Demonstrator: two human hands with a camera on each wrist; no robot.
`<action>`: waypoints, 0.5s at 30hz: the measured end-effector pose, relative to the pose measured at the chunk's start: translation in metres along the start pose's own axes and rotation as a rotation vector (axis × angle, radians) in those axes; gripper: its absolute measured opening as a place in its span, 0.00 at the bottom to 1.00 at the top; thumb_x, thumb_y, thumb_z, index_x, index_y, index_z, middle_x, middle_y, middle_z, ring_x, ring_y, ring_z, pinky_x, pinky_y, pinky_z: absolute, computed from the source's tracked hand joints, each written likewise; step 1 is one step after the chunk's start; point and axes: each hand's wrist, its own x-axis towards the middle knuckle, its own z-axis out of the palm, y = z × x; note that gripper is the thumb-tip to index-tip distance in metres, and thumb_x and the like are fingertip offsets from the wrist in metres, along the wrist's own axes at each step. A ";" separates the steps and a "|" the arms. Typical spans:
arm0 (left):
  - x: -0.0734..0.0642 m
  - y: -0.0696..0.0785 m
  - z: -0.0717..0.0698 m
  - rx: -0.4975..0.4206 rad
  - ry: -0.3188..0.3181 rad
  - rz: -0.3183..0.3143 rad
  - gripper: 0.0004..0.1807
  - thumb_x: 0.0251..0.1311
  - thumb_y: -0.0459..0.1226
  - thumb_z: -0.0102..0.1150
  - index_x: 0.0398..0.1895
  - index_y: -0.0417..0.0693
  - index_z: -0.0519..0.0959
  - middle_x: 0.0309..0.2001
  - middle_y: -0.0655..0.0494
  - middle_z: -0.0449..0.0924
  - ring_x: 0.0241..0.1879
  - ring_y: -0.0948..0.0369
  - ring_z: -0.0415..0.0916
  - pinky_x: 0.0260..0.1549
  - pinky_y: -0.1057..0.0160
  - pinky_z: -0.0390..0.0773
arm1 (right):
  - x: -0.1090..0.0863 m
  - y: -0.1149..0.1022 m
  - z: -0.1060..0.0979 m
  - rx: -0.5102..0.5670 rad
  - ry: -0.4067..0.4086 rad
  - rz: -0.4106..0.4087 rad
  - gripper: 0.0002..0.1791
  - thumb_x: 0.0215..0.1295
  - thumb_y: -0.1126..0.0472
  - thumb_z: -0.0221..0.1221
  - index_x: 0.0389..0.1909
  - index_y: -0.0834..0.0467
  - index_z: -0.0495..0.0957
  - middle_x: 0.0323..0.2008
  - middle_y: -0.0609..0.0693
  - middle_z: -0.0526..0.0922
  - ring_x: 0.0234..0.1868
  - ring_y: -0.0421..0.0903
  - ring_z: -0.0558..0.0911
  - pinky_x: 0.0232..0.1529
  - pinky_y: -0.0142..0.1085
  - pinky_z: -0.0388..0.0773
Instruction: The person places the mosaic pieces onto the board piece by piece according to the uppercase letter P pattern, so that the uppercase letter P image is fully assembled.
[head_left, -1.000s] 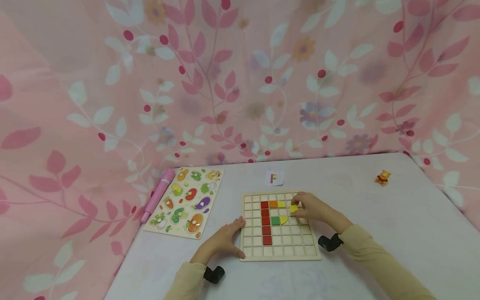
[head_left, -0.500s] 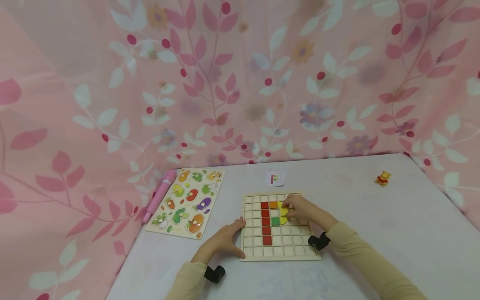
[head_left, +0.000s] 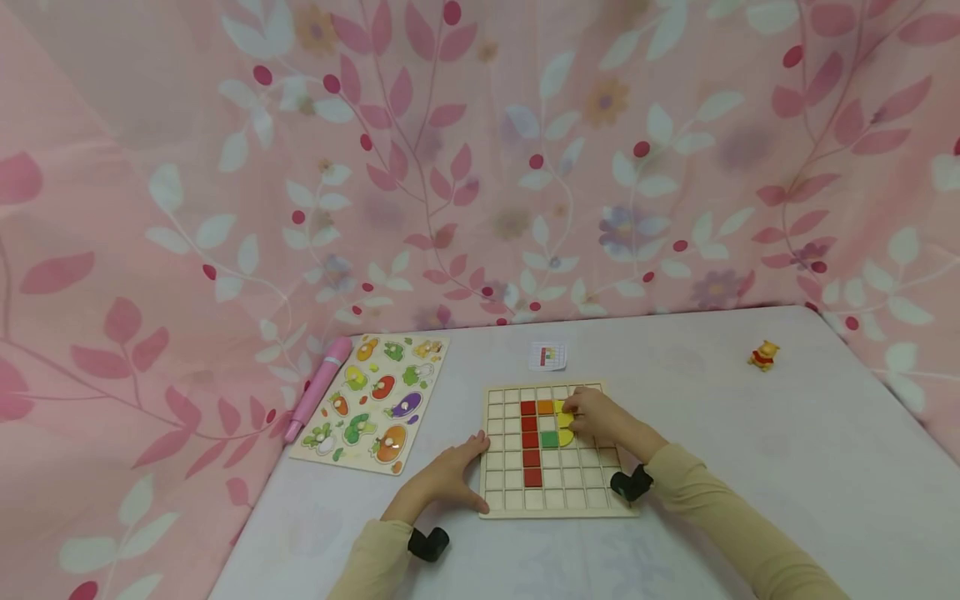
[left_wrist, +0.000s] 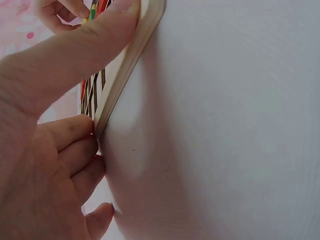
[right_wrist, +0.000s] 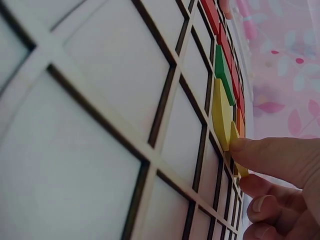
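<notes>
A wooden grid board (head_left: 510,498) lies flat before me. My left hand (head_left: 444,482) rests against its left edge, thumb at the near corner and fingertips farther up. On the board, my right hand (head_left: 600,417) pinches a yellow tile (right_wrist: 235,132) between thumb and fingers, over the cell between two other yellow pieces. The nearer one, a yellow rounded tile (right_wrist: 220,112), sits beside a green square (head_left: 550,439). An orange square (head_left: 545,407) and a column of red squares (head_left: 531,458) stand to the left. Fingers partly hide the far yellow tile (head_left: 558,406).
Behind the board lies a small pattern card (head_left: 548,356). A vegetable peg puzzle (head_left: 375,408) and a pink tube-shaped object (head_left: 318,390) are at the left. A small bear figurine (head_left: 764,356) stands at the far right. A floral curtain (head_left: 480,167) hangs behind the table.
My right hand has moved left over the board, bringing the yellow tile from the right-hand cells to between the other yellow pieces. My left hand stays at the board's edge.
</notes>
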 end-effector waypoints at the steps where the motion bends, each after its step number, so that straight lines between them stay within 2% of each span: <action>1: 0.001 0.000 0.000 -0.001 0.002 -0.002 0.59 0.28 0.52 0.73 0.67 0.42 0.55 0.67 0.51 0.49 0.65 0.55 0.47 0.61 0.51 0.47 | 0.000 0.001 0.000 -0.008 0.002 0.000 0.08 0.45 0.69 0.64 0.30 0.64 0.80 0.26 0.49 0.73 0.29 0.43 0.72 0.29 0.32 0.74; 8: 0.000 -0.002 0.003 -0.020 -0.004 -0.019 0.58 0.28 0.52 0.73 0.67 0.44 0.55 0.67 0.52 0.49 0.65 0.55 0.47 0.61 0.51 0.47 | -0.004 0.001 0.004 0.070 -0.016 0.040 0.07 0.48 0.70 0.62 0.30 0.65 0.80 0.28 0.49 0.75 0.31 0.45 0.74 0.33 0.35 0.75; 15: 0.000 -0.001 -0.001 -0.019 0.003 -0.003 0.58 0.29 0.51 0.73 0.67 0.42 0.55 0.67 0.49 0.49 0.65 0.54 0.47 0.61 0.49 0.46 | -0.005 -0.003 0.003 0.045 -0.006 0.010 0.07 0.50 0.68 0.61 0.32 0.65 0.80 0.30 0.50 0.76 0.32 0.45 0.75 0.35 0.37 0.75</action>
